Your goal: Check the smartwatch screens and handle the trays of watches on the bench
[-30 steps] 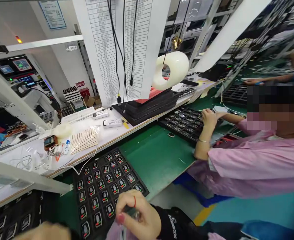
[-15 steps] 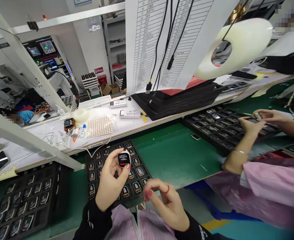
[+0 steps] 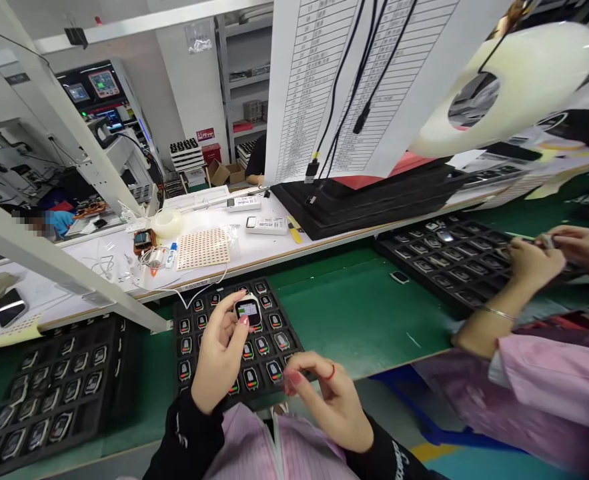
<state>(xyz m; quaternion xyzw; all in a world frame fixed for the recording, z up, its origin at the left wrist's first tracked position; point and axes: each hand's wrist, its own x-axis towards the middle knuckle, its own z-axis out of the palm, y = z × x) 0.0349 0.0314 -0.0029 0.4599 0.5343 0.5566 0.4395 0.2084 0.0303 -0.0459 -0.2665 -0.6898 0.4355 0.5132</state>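
A square smartwatch body (image 3: pixel 249 311) without a strap is lit, its screen showing a green and white panel. My left hand (image 3: pixel 218 360) is closed around its edges, with the thumb over the lower screen. Underneath lies a black foam tray (image 3: pixel 269 390) with several watches in its slots, many of their screens lit with red and green marks. My right hand (image 3: pixel 331 403) hovers by the tray's near right corner, fingers curled and tips drawn together. Whether anything is between those fingertips I cannot make out.
Another black tray of watches (image 3: pixel 49 400) sits at the left. On the right, a co-worker's hands (image 3: pixel 539 263) work over a third tray (image 3: pixel 444 257). One loose watch (image 3: pixel 399 277) lies on the green bench (image 3: pixel 344 313). A white shelf (image 3: pixel 264 253) runs behind; a slanted post (image 3: pixel 89 280) stands left.
The watch screen has switched from dark text to a green and white panel. My left thumb has moved up over the screen. My right hand stays nearly in place, and the head view has shifted slightly.
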